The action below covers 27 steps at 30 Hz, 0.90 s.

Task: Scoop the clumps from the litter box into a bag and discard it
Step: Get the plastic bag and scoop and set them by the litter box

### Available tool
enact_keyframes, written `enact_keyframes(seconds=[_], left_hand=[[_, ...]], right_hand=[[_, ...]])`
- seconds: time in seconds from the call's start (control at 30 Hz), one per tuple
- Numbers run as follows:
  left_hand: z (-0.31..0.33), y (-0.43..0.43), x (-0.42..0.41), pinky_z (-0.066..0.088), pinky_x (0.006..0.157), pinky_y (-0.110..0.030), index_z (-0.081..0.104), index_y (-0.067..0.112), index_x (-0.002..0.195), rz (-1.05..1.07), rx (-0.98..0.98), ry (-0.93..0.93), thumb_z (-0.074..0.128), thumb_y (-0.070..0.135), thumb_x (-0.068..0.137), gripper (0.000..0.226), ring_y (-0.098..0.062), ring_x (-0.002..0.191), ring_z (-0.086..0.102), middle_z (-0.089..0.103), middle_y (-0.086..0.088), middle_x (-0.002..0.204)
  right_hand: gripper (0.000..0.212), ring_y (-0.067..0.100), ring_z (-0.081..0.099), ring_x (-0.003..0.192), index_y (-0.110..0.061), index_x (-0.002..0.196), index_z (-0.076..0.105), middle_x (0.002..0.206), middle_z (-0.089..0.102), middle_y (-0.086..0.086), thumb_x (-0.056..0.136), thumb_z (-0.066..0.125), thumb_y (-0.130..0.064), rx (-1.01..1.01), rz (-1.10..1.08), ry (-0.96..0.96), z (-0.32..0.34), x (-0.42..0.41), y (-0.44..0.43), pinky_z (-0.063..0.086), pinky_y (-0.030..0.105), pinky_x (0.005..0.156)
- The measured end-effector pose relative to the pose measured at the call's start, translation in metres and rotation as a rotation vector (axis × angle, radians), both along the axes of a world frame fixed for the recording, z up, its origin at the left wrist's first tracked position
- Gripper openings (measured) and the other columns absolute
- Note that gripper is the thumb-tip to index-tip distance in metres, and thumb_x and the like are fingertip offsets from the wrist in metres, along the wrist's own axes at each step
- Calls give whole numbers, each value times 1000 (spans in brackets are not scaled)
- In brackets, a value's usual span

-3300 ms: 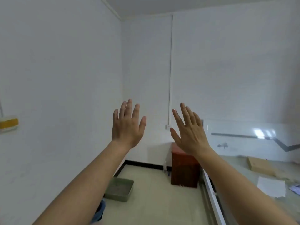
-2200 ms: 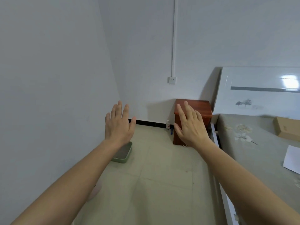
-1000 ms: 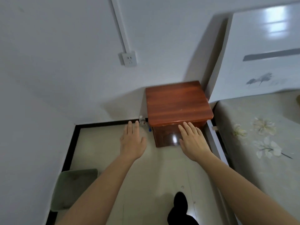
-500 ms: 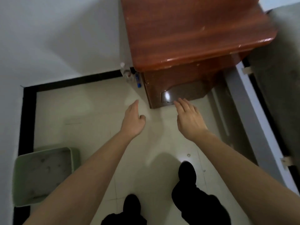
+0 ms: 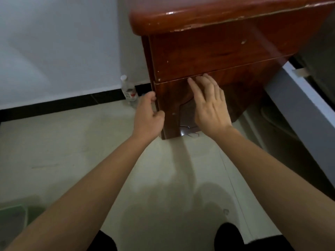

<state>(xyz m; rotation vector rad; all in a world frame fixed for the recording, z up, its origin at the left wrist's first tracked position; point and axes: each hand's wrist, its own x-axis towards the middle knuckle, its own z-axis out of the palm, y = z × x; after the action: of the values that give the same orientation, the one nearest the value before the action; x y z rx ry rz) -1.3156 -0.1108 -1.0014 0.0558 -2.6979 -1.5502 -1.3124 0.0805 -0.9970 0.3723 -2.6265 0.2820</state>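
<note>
Only a corner of the green litter box [image 5: 12, 215] shows at the bottom left, on the tiled floor. Both hands are at the red-brown wooden nightstand [image 5: 217, 48]. My left hand [image 5: 148, 115] curls round the left edge of its lower drawer front [image 5: 172, 98], fingers at the side and thumb on the front. My right hand [image 5: 210, 105] lies on that drawer front with straight fingers, their tips at the seam along its top. No bag or scoop is in view.
A small clear plastic bottle [image 5: 129, 90] stands against the wall left of the nightstand. The white bed frame [image 5: 301, 105] runs along the right. A black baseboard [image 5: 54, 105] lines the wall. My dark-clothed legs [image 5: 230, 236] are at the bottom.
The view has dropped and closed in on the nightstand. Both hands moved forward from above the floor onto the lower drawer front; the left now curls round its edge.
</note>
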Motion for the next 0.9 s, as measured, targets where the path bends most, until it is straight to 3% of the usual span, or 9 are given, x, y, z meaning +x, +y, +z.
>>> enact_keyframes(seconds=[0.1,0.2,0.33,0.43,0.6,0.7,0.77,0.83,0.9], left_hand=[[-9,3,-8,50,95,-41,50,15,121,44,178,2,55,5,74,48,-19,107,53,54,-7,118],[-8,3,-12,50,93,-44,48,14,115,43,189,8,51,-5,75,44,-24,104,54,53,-14,116],[8,0,4,51,85,-50,43,18,101,-32,150,-59,45,-5,81,31,-22,88,56,56,-9,98],[9,-5,13,48,88,-56,48,12,98,-92,147,-55,40,-3,80,24,-33,91,57,58,-19,98],[1,-15,31,51,78,-41,54,18,87,-158,181,-67,34,2,84,26,-28,90,64,66,-15,95],[5,-13,39,52,85,-42,52,17,109,-217,70,-15,44,11,91,20,-20,90,63,65,-3,97],[13,-8,32,49,96,-39,38,13,136,-174,-27,87,53,17,92,47,-19,105,58,52,-5,126],[24,-1,21,42,101,-30,17,13,151,-100,-51,140,57,22,92,72,-24,127,47,27,-10,150],[34,8,9,38,100,-27,0,13,155,-86,-72,115,58,28,93,86,-26,137,38,12,-10,159]], right_hand=[[55,36,37,132,-11,144,42,141,43,16,89,46,-11,-40,-40,107,-6,-6,1,37,45,104],[55,32,39,129,-16,145,42,137,47,12,91,46,-20,-17,-112,135,2,1,-5,35,43,104],[43,24,41,123,-24,131,56,125,49,5,91,41,-33,-155,-161,46,27,16,-16,30,40,105],[39,19,40,122,-31,122,58,123,47,0,94,32,-38,-277,-159,-55,40,17,-11,26,41,108],[44,21,29,131,-32,112,63,125,45,-2,100,24,-49,-346,-188,-187,38,34,-19,27,45,110],[60,26,32,125,-28,103,66,121,45,2,96,21,-67,-266,-318,-231,50,55,-18,34,45,102],[66,27,33,121,-31,94,65,119,44,1,87,23,-80,-89,-361,-301,59,70,-8,35,43,96],[53,26,33,122,-34,86,60,118,43,-1,82,37,-81,-11,-361,-380,68,84,5,35,42,95],[30,25,31,126,-34,90,60,120,42,-2,80,57,-62,-89,-349,-467,78,97,16,37,40,98]])
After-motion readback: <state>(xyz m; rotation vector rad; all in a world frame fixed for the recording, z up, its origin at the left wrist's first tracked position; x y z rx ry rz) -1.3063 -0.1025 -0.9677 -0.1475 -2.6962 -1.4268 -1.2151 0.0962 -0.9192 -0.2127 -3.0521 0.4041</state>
